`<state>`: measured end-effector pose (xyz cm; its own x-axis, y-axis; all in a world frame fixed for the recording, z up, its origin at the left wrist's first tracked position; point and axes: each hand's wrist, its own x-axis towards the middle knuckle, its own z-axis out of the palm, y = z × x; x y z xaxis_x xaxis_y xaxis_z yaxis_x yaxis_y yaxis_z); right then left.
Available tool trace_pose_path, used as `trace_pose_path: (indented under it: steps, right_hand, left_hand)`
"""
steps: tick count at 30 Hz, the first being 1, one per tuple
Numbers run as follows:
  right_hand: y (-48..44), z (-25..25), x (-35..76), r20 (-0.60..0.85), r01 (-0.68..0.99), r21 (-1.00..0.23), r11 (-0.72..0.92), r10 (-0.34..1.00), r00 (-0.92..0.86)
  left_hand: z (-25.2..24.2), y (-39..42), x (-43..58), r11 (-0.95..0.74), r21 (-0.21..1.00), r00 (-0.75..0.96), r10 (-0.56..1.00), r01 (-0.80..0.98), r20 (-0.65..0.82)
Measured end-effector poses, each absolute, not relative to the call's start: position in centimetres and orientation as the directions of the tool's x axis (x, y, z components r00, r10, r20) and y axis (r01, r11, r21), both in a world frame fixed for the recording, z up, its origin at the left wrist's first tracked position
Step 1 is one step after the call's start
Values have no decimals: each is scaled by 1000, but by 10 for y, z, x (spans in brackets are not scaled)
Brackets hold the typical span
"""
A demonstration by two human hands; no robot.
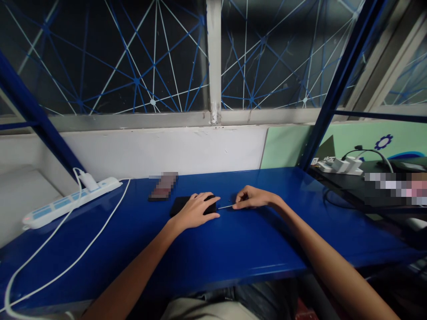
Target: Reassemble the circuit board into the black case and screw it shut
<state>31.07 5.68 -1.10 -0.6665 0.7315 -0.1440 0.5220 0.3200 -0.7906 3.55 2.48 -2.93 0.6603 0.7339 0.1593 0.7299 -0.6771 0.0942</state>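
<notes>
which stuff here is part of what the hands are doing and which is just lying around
In hand:
- black device, held down by the left hand
- thin metal pin, pinched in the right hand, tip at the device's edge

Lying about:
- phone beside the device
- white power strip
- white cable
- chargers on the next desk
</notes>
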Motion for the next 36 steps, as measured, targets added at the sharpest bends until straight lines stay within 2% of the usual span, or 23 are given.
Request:
trace_pose_path:
  steps: [8, 14, 22, 26, 36]
  right_hand:
    - [58, -10, 312, -171, 495, -833, 249, 734, -657]
    - [58, -12, 312, -134, 447, -842, 304, 684, -717]
    - [51, -8, 310, -255, 540, -821, 184, 728, -637]
    - [51, -5, 310, -208, 495, -842, 215, 717, -665]
    - [53, -8, 310, -190, 519, -813, 264, 722, -665]
  left_hand:
    - [-29, 24, 37, -677, 70, 661, 733, 733, 162]
    - [-32, 24, 37, -680, 48, 662, 725, 732, 188]
    - [-32, 24, 37, -681, 50, 662, 724, 731, 193]
    - [-31, 24, 38, -674, 47, 656, 731, 737, 184]
    - [-30, 23, 38, -675, 61, 658, 732, 735, 177]
